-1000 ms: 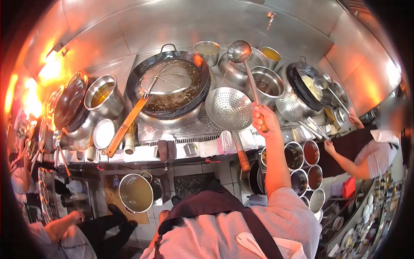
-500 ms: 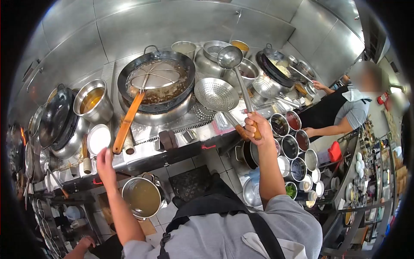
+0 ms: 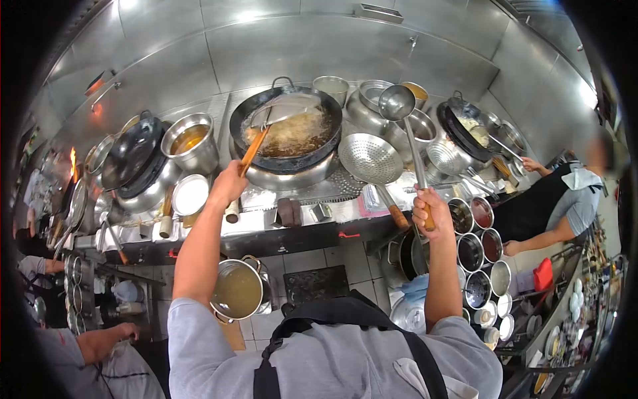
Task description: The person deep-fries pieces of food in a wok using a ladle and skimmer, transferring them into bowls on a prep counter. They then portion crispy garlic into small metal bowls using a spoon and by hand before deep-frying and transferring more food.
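My left hand [image 3: 228, 186] is closed around the wooden handle of a wide mesh skimmer [image 3: 287, 108]. The skimmer is tilted over a large black wok [image 3: 336, 116], in which brownish oil [image 3: 299, 138] bubbles and foams. Any food under the foam cannot be made out. A long metal ladle [image 3: 397, 103] is in my right hand [image 3: 432, 211], gripped by its wooden handle end, bowl up and away from me. Just left of the ladle's shaft, a perforated strainer [image 3: 371, 159] lies on the range, its wooden handle pointing toward me.
A metal pot of amber liquid [image 3: 188, 139] stands left of the wok, near a white round container [image 3: 191, 194]. Several sauce pots [image 3: 470, 251] fill the right side. A pot of cloudy liquid [image 3: 238, 289] stands low in front. A co-worker [image 3: 531, 206] works at another wok on the right.
My left hand has moved up and closed on the skimmer's handle. The skimmer's mesh has tilted up, exposing foaming oil. My right hand still holds the ladle; the whole view has shifted.
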Available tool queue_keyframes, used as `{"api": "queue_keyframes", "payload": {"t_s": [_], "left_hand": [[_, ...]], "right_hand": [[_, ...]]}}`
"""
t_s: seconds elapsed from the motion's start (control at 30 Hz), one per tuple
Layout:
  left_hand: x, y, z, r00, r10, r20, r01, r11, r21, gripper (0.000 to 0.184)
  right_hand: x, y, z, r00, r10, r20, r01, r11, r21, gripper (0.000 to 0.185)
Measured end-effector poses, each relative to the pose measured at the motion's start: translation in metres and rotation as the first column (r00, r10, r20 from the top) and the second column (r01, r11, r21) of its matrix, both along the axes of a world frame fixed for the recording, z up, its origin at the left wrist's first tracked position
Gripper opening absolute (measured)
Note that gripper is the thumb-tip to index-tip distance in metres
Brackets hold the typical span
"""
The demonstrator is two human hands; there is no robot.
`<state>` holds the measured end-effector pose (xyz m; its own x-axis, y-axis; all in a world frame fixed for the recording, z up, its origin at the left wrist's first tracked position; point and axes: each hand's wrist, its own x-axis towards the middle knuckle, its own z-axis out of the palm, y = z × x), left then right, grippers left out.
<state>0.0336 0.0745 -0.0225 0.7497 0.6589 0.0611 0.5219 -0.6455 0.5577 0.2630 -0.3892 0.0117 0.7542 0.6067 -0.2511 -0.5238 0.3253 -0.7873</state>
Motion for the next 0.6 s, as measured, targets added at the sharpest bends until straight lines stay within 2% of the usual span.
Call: {"api": "queue_keyframes", "payload": {"t_s": [0.03,0.13,0.23,0.37,0.5,0.6], "left_hand": [[0.005,0.001,-0.003,0.992,-0.022,0.125,0.025,0.999,-0.02,0.061],[0.012,-0.012,0.023,0.986,0.136,0.098,-0.075,0.88,-0.469,0.061],[0.013,-0.027,0.037,0.938,0.256,0.234,-0.059,0.782,-0.62,0.056],[0.012,-0.029,0.042,0.923,0.304,0.238,-0.066,0.731,-0.679,0.05],[0.01,-0.036,0.043,0.912,0.331,0.241,-0.075,0.714,-0.696,0.05],[0.009,-0.035,0.041,0.917,0.32,0.238,-0.069,0.715,-0.695,0.053]], "right_hand": [[0.005,0.004,0.002,1.0,0.019,0.007,-0.019,1.0,-0.008,0.014],[0.018,0.025,0.012,0.997,0.065,0.033,-0.064,0.997,-0.041,0.016],[0.031,0.064,0.012,0.985,0.167,0.034,-0.165,0.985,-0.048,0.014],[0.034,0.146,0.003,0.931,0.343,0.121,-0.327,0.935,-0.137,0.016],[0.005,0.216,-0.009,0.904,0.364,0.225,-0.292,0.909,-0.297,0.021],[-0.014,0.221,-0.023,0.917,0.334,0.216,-0.272,0.923,-0.273,0.021]]}}
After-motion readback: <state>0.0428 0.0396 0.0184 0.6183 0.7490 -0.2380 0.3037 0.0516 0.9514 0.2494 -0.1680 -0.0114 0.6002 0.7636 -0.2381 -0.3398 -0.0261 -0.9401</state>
